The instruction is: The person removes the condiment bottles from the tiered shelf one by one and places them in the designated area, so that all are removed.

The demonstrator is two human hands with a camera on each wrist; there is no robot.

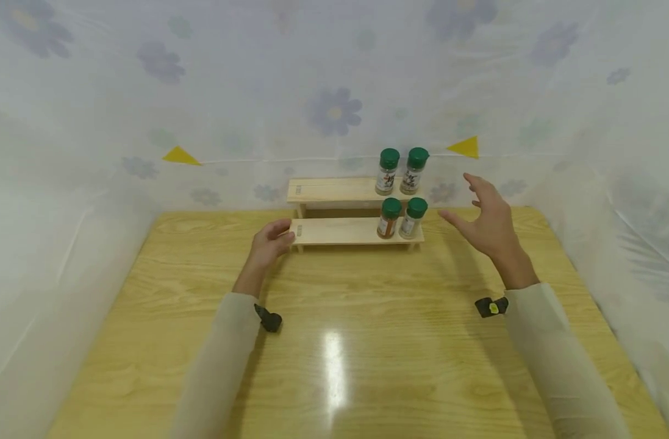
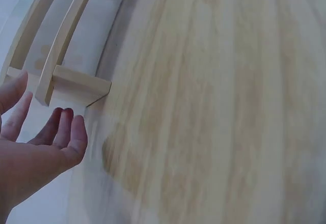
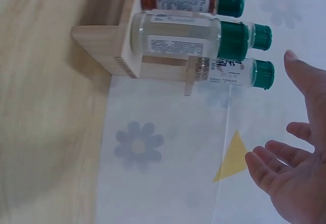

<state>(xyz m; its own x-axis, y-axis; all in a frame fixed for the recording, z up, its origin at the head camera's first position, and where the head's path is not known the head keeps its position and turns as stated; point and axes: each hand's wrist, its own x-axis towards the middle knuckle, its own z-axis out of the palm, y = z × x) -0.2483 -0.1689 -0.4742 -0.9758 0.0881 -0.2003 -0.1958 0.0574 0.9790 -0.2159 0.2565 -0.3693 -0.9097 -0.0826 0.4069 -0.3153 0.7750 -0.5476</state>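
Note:
A two-step wooden spice rack (image 1: 339, 230) stands at the back of the table. On its upper step are two green-capped spice jars, the left jar (image 1: 386, 174) and the right jar (image 1: 413, 172). Its lower step carries a jar of reddish spice (image 1: 388, 219) and a jar of pale contents (image 1: 413, 219), both green-capped. My left hand (image 1: 270, 242) is beside the lower step's left end, fingers loosely bent and fingertips close to the wood. To the right of the jars my right hand (image 1: 490, 222) hovers with nothing in it, thumb and fingers spread apart.
The wood-grain table (image 1: 334, 292) extends in front of the rack. Behind it hangs a pale flowered sheet (image 1: 246, 110), with a yellow triangle on the left (image 1: 180, 156) and another yellow triangle on the right (image 1: 466, 147). Similar sheeting flanks both sides.

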